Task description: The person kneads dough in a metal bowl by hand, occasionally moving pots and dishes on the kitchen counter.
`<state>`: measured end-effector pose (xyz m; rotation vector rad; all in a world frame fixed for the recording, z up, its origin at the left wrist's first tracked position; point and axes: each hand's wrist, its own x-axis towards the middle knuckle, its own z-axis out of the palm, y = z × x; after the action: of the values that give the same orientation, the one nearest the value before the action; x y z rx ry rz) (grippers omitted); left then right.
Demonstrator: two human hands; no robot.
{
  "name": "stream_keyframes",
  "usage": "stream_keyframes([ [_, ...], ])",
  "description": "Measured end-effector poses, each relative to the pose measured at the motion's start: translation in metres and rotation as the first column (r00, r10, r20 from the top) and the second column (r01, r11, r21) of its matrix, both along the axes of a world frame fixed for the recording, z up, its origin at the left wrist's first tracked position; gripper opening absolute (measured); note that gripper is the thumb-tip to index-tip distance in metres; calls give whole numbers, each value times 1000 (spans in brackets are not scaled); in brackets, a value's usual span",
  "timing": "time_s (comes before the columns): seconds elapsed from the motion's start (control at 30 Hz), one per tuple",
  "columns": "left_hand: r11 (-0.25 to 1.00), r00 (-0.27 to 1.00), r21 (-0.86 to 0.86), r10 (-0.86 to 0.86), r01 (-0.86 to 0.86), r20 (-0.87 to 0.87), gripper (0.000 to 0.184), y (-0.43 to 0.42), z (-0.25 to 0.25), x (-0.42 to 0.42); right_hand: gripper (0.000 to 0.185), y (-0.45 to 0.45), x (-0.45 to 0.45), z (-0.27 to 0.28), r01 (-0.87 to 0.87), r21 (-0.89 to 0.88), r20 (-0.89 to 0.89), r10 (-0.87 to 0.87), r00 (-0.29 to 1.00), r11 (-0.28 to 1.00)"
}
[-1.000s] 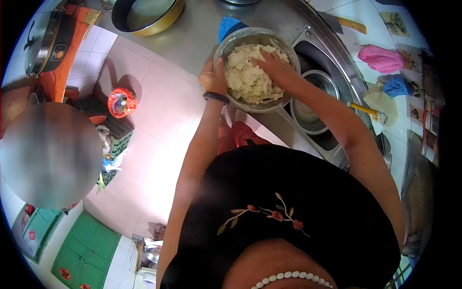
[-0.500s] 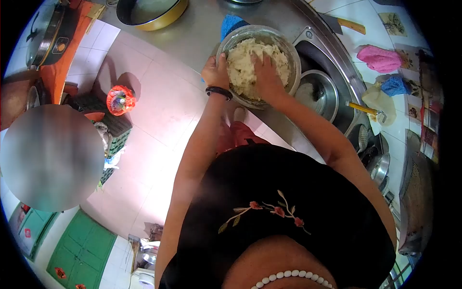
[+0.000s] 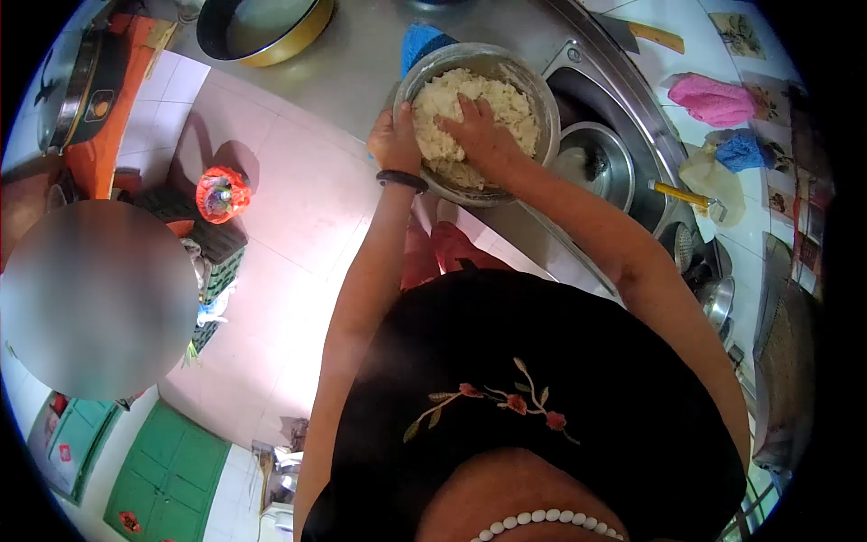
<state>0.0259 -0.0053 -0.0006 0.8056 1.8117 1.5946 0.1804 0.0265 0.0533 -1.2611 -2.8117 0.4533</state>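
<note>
A person in a black top stands at a metal counter. The left hand grips the left rim of a round bowl. Pale, lumpy dough lies inside it; the right hand rests on the dough, fingers spread, grasping nothing. Just beyond the bowl sits a blue cloth; to its right, a sink.

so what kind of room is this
Most likely a kitchen, probably in a home: there's a sink, a knife and a metal bowl of what looks like dough.
</note>
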Motion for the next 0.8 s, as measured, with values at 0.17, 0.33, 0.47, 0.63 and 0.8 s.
stream_keyframes([
  [0.17,999,999,29,22,-21,-27,25,-4,1,2,48,29,14,8,84,-1,-40,-84,996,996],
  [0.33,999,998,27,46,-47,32,24,0,-13,5,51,28,47,-10,209,128,-175,-185,967,970],
  [0.47,998,996,-64,-8,2,-90,27,-3,2,-4,62,30,68,-21,243,-253,-248,-306,919,936],
  [0.63,999,999,45,9,-11,42,33,-1,0,3,65,30,31,33,181,-235,1,-186,983,955],
  [0.8,998,984,61,19,-30,176,37,2,-20,-1,52,-13,-14,42,20,71,-74,-14,997,997],
])
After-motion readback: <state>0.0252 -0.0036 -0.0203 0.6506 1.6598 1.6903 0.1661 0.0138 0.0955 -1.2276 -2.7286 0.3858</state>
